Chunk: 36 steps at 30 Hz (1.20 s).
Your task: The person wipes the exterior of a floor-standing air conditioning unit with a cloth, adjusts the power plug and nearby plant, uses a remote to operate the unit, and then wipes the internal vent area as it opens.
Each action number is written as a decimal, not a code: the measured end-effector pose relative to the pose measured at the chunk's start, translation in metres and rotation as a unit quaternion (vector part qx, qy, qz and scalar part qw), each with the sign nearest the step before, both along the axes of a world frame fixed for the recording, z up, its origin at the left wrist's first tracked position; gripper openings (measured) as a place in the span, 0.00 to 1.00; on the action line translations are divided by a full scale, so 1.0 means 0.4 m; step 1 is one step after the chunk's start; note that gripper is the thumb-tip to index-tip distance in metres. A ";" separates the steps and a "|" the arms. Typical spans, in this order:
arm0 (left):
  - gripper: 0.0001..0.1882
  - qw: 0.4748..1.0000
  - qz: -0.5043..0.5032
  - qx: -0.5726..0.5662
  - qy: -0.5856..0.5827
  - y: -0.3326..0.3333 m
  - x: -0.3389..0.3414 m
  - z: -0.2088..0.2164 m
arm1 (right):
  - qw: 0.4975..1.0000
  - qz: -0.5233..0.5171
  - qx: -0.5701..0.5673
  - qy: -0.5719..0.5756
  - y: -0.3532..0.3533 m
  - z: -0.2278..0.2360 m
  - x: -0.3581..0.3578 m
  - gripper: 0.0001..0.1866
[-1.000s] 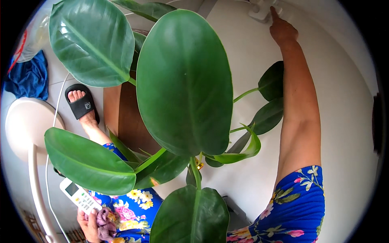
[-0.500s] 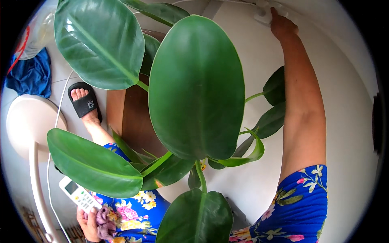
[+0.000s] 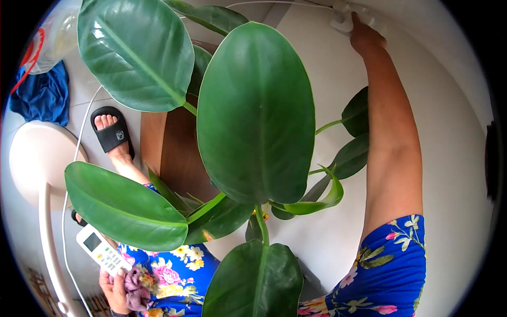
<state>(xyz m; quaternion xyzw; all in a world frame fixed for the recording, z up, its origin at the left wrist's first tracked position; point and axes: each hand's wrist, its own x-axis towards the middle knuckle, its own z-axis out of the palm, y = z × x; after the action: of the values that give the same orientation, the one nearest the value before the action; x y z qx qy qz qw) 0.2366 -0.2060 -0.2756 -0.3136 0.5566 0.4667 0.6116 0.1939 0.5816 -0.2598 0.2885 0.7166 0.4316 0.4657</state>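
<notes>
Behind a large-leaved plant (image 3: 256,111), the left hand (image 3: 113,288) clasps a white remote control (image 3: 100,249) and purple cloth (image 3: 136,289); the right hand (image 3: 367,37) fingers a white wall fitting (image 3: 343,18), its grip unclear.

Relative to the earlier frames, the right hand (image 3: 367,37) has reached slightly farther onto the white fitting (image 3: 346,18) on the wall, while the large-leaved plant (image 3: 256,113) has shifted rightward and lower in view; the left hand (image 3: 113,288) sits marginally lower.

white remote (image 3: 99,250) with small grey screen, lower left
</notes>
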 end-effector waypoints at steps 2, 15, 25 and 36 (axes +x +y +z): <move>0.12 1.000 0.005 -0.002 -0.006 0.001 0.001 -0.002 | 1.000 0.003 -0.001 0.008 -0.001 0.001 0.003 0.35; 0.13 1.000 0.014 0.003 -0.008 0.018 -0.004 -0.007 | 1.000 -0.013 0.001 0.023 0.001 0.001 0.000 0.33; 0.14 1.000 0.006 -0.003 -0.004 -0.006 -0.006 -0.010 | 1.000 0.010 0.010 0.013 0.030 0.014 0.003 0.34; 0.14 1.000 0.011 0.016 -0.012 0.042 -0.013 -0.003 | 0.999 -0.029 -0.017 -0.034 -0.050 -0.017 0.001 0.37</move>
<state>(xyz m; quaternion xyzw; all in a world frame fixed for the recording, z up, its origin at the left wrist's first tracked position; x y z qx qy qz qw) 0.2313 -0.1893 -0.2766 -0.3152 0.5380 0.4784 0.6184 0.1944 0.5614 -0.2665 0.2867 0.6989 0.4149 0.5071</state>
